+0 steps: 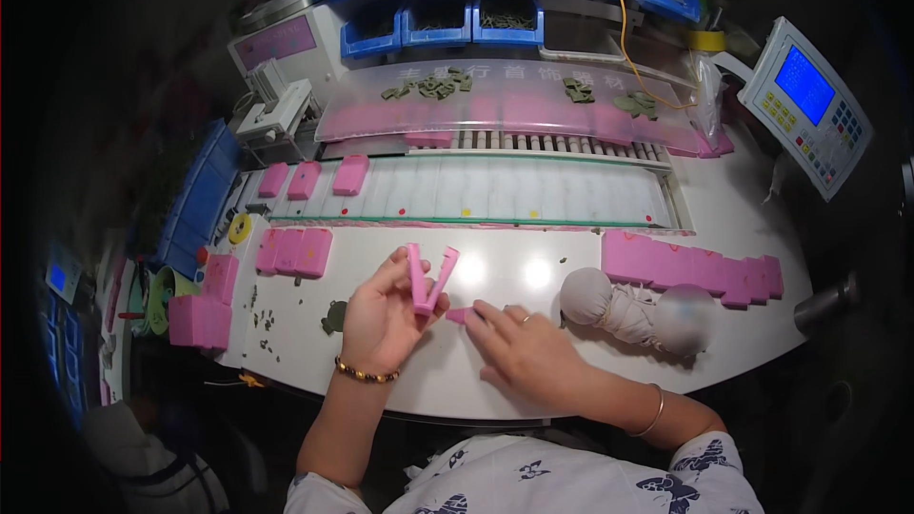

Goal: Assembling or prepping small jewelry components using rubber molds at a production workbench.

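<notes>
Upright in the curled left hand (381, 324), which held its joined base, the V-spread pink piece (417, 281) looked light and rubbery, best held there (its arms would probably flex), while beside it the low, palm-down right hand (533, 352) met a smaller pink piece (458, 315), whether gripped I couldn't tell, with pink blocks (295, 252) beyond.

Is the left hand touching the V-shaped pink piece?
Touching: the head view shows the left hand holding the V-shaped pink piece near its base.

pink piece (457, 315): partly hidden, right hand (535, 354) | bundle end (684, 320): blurred | green crumbs (268, 323): too small
</notes>
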